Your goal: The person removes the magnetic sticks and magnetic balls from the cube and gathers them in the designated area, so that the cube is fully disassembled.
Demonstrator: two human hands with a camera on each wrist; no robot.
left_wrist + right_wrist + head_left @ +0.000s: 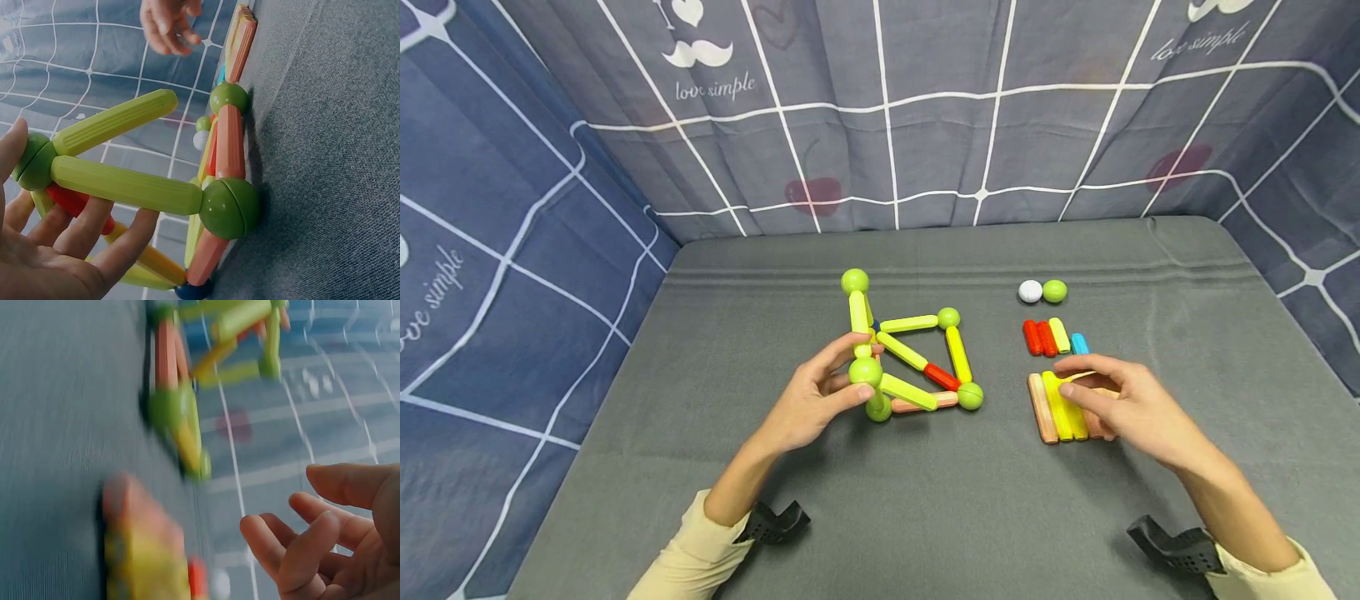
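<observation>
A magnetic stick-and-ball structure point(958, 354) of green balls and yellow, red and peach rods stands left of centre. My left hand point(805, 404) holds it at a raised green ball point(34, 161), thumb on the ball and fingers behind. From that ball a lime rod point(119, 122) juts out with its far end free; another lime rod point(125, 184) slopes down to a lower green ball point(229, 208). My right hand point(1138, 408) hovers over a row of yellow and peach rods point(1060, 408). In the right wrist view its fingers are loosely bent, with nothing between them.
Behind the rod row lie short red rods point(1039, 337), a short lime rod point(1060, 335) and a blue rod point(1079, 343). Farther back are a white ball point(1030, 291) and a loose green ball point(1055, 291). Grey cloth point(925, 517) covers the table; checked curtains point(940, 150) surround it.
</observation>
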